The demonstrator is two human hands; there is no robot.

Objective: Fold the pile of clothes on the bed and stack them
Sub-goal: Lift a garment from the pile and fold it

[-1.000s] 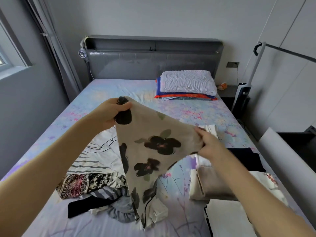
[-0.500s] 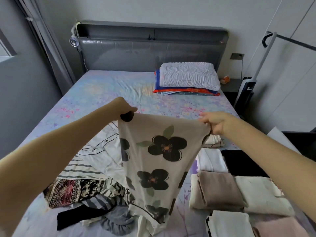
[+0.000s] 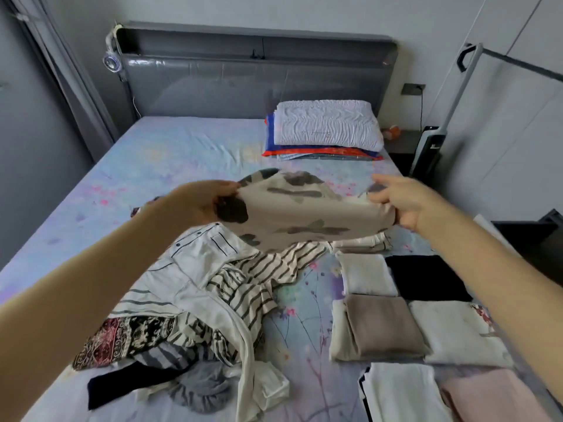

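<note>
Listing hazards from the nearest item outward: unfolded pile (image 3: 198, 300), near left of the bed (image 3: 182, 153), striped, white, patterned and dark pieces tangled together. Judged risk: the held cloth sags just above it and could catch or drag a striped piece if lowered there. Folded pieces (image 3: 380, 324), near right, taupe, white, black and pink, laid side by side in rows. Judged risk: a wide sweep of the right arm, which passes over them, could knock their edges out of square. Left hand (image 3: 204, 202), mid-bed, raised, thumb and curled fingers pinching one edge of the floral garment (image 3: 298, 217). Right hand (image 3: 402, 202), level with it, fingers closed on a bunched opposite edge, exact finger lay blurred. Judged risk: so small a hold on thin cloth may slip, dropping one side and spoiling the alignment needed for a straight fold. Floral garment: held in the air between both hands above the pile, spread nearly flat, beige with dark flower prints, light and limp, middle drooping, outline smeared. Pillow (image 3: 326, 124), far right, on folded bedding. Headboard (image 3: 253, 77), grey, farthest.
</note>
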